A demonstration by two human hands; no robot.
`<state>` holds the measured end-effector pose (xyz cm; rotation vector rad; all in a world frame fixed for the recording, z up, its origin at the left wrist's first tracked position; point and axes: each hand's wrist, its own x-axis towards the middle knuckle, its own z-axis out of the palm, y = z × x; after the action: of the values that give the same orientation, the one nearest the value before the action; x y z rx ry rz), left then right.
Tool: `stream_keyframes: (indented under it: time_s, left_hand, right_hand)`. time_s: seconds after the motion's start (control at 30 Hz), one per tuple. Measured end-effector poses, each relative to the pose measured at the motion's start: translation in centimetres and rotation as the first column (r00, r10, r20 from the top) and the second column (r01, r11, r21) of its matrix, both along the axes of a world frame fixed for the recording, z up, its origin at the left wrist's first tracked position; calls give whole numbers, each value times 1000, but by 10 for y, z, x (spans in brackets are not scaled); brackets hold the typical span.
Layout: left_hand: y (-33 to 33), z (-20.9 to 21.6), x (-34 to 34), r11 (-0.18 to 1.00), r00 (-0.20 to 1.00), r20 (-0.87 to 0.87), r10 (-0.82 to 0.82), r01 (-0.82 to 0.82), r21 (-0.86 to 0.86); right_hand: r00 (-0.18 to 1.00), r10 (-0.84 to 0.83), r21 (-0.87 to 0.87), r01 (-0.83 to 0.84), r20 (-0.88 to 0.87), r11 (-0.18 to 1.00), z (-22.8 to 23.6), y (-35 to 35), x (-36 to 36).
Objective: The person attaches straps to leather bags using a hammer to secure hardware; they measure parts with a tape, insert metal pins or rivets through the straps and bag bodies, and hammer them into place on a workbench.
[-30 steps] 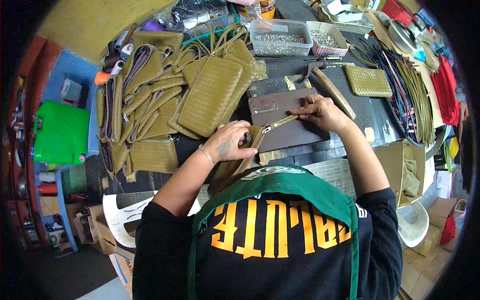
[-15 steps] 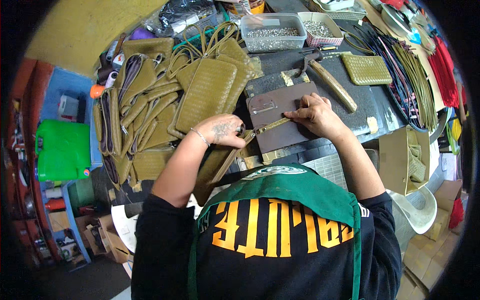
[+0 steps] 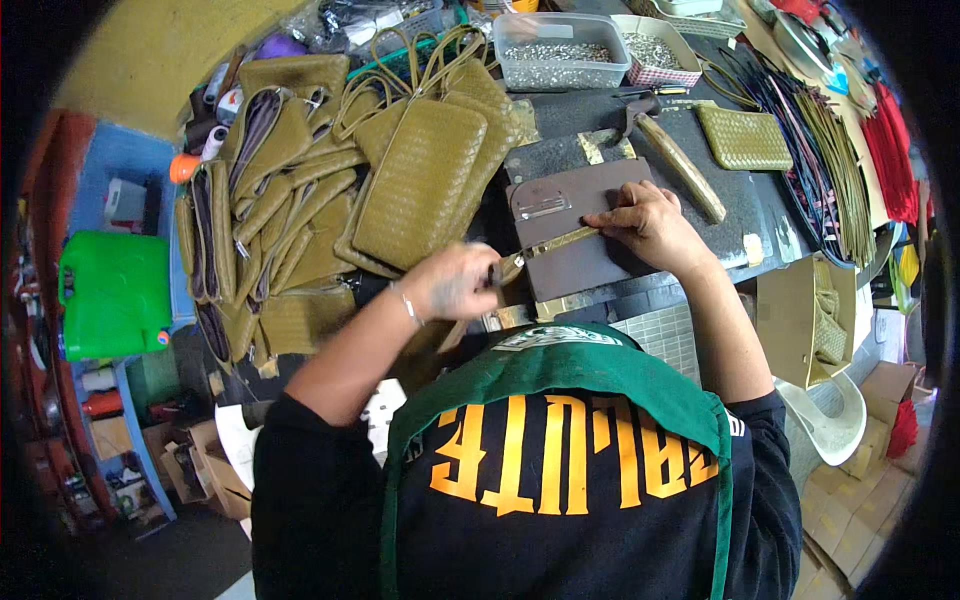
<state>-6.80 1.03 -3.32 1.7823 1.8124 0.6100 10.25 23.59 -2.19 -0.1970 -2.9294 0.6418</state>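
Observation:
A narrow olive strap lies slantwise over a dark brown board on the bench, metal fittings showing near its left end. My right hand is closed at the strap's right end, fingertips pinching it against the board. By the strap's left end, my left hand is closed and smeared by motion. Something dark pokes out at its fingers, but I cannot make out what it is. Below this hand, part of an olive piece hangs at the bench edge, mostly hidden by my arm and apron.
Olive woven pouches are heaped at left. A wooden-handled hammer lies beyond the board, near another pouch. Behind stand a clear tub and a basket of metal bits. Cord bundles and an open carton are at right.
My left hand has shifted slightly down, and the olive piece beneath it is less visible. My right hand still holds the strap's end. The whole view has moved a little.

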Motion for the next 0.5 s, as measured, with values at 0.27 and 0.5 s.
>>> stream_keyframes:
  time_s: [0.27, 0.5]
  left_hand:
    - [42, 19, -6, 947, 983, -181, -24, -36, -318]
    - [47, 8, -1, 951, 998, -63, -4, -16, -310]
  right_hand:
    - [995, -90, 87, 87, 33, 992, 8, -11, 5]
    - [963, 77, 192, -27, -259, 981, 0, -35, -10]
